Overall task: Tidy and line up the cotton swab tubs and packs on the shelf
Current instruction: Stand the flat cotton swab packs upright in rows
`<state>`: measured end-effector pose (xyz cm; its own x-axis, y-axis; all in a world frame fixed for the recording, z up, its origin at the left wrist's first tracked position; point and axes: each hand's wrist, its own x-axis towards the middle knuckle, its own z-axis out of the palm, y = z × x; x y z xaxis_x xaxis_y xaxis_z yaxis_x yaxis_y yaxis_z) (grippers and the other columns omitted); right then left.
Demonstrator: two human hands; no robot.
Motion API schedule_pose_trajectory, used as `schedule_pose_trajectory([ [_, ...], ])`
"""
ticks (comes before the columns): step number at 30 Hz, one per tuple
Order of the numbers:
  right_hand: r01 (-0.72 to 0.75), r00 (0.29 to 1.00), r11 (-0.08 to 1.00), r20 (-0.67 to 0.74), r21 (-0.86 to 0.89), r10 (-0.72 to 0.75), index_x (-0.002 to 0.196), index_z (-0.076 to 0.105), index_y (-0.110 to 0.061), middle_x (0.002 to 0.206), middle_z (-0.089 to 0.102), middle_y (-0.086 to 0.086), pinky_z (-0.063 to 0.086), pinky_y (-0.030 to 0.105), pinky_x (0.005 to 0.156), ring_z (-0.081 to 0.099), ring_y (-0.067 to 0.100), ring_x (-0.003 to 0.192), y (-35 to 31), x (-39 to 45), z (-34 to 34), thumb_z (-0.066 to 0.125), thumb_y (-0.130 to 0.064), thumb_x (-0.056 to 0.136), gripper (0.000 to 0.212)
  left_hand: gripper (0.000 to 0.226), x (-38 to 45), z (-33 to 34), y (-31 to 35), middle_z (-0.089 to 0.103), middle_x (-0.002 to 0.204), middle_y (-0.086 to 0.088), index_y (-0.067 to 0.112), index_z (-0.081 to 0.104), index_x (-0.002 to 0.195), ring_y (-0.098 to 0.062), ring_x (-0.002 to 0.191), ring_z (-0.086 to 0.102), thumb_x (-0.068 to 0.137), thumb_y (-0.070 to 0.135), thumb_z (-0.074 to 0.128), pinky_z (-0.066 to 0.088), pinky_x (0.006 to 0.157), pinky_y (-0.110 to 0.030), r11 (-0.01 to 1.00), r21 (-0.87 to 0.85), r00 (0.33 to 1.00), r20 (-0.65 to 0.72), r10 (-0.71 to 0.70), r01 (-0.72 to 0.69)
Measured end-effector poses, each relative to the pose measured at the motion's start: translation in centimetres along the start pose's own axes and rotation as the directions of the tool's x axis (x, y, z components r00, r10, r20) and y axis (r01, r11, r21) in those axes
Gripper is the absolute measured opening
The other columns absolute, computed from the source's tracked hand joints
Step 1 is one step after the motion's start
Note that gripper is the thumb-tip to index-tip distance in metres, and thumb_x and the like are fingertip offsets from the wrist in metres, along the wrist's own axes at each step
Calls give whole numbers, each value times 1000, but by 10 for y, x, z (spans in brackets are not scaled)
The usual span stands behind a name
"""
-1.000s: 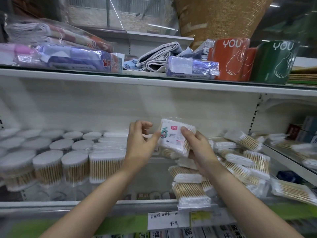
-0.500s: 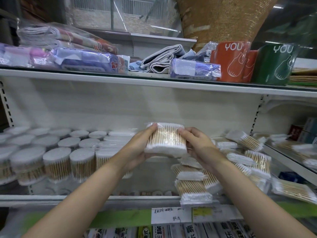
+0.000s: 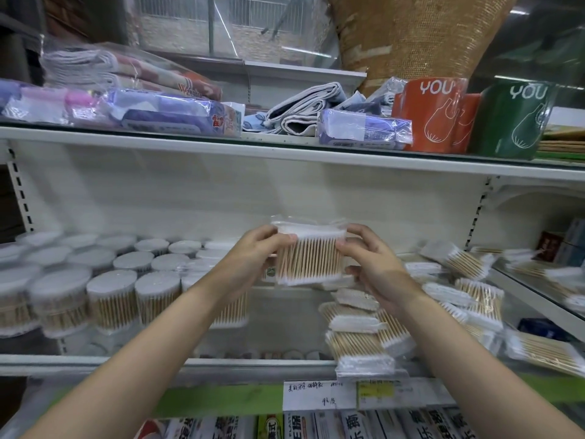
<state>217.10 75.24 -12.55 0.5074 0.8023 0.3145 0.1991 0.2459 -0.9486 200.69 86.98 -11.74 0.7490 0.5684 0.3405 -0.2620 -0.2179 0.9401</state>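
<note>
Now, with the left hand (image 3: 253, 258) and right hand (image 3: 373, 264) pinching opposite edges of the swab pack (image 3: 310, 256) at frame centre, it seems best kept level and set squarely atop the untidy packs (image 3: 357, 331) at lower right.

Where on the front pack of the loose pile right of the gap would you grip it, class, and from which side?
Grip the front pack by its two white-tipped ends, pinching from above: it lies flat on the shelf, top face exposed.

Two hands (image 3: 253, 258), one held swab pack (image 3: 310, 255), two orange cups (image 3: 427, 115), one green cup (image 3: 512, 118)
</note>
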Motion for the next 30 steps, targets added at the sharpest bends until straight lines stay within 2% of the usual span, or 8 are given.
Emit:
schedule_pose_trajectory([
  [3,48,991,989,-120,-139,-65,99,53,-19,99,58,-1,46,24,69,58,15,95,0,2,9,66,-22,86,19,23,1,2,3,62,82,-2,4,62,91,-14,80,62,89,27,61,48,72,-25,976,204,989,-108,103,-79],
  [9,43,993,966,115,-255,-14,106,54,-21,103,66,5,54,40,86,65,20,99,-6,4,30,72,-61,63,62,29,4,12,10,63,89,-7,3,62,95,-16,82,66,89,32,59,56,81,-31,974,199,992,-46,115,-104],
  [12,25,996,973,88,-231,-5,101,60,-15,100,69,16,53,51,87,68,30,94,-3,18,30,75,-40,74,39,16,17,2,12,65,87,-4,8,64,90,-16,78,64,92,23,57,55,77,-27,938,339,994,-51,96,-73],
  [15,-9,988,981,147,-193,38,96,62,-17,97,70,12,56,47,84,69,27,89,0,33,29,69,-11,83,16,14,35,-18,10,53,105,1,20,57,98,-12,91,55,86,15,63,46,71,-12,709,698,981,-47,187,-102],
  [19,-57,974,971,199,-234,105,100,60,-12,90,67,9,56,40,78,67,23,81,11,50,34,70,0,79,26,40,53,-34,5,45,127,0,21,51,122,-20,125,31,84,22,65,32,101,-32,376,919,990,82,112,-118],
  [22,-15,980,931,178,-365,85,94,54,-14,85,62,4,53,37,76,62,18,79,26,64,37,71,2,76,30,30,60,-36,-2,57,117,0,20,59,111,-22,115,45,83,28,65,34,92,-33,152,975,987,155,51,-161],
  [27,235,969,458,242,-857,-45,106,51,-18,110,51,6,41,34,89,45,23,105,52,73,51,75,-23,75,40,31,64,-36,-25,56,112,0,23,59,106,-22,110,47,81,40,67,33,91,-35,-41,986,986,163,-18,-164],
  [30,225,972,373,231,-900,-29,113,49,-25,114,39,4,38,36,96,35,23,113,47,73,51,73,-37,76,45,34,68,-34,-26,56,115,-2,23,59,107,-23,113,46,81,43,66,34,93,-37,-69,988,990,136,-47,-139],
])
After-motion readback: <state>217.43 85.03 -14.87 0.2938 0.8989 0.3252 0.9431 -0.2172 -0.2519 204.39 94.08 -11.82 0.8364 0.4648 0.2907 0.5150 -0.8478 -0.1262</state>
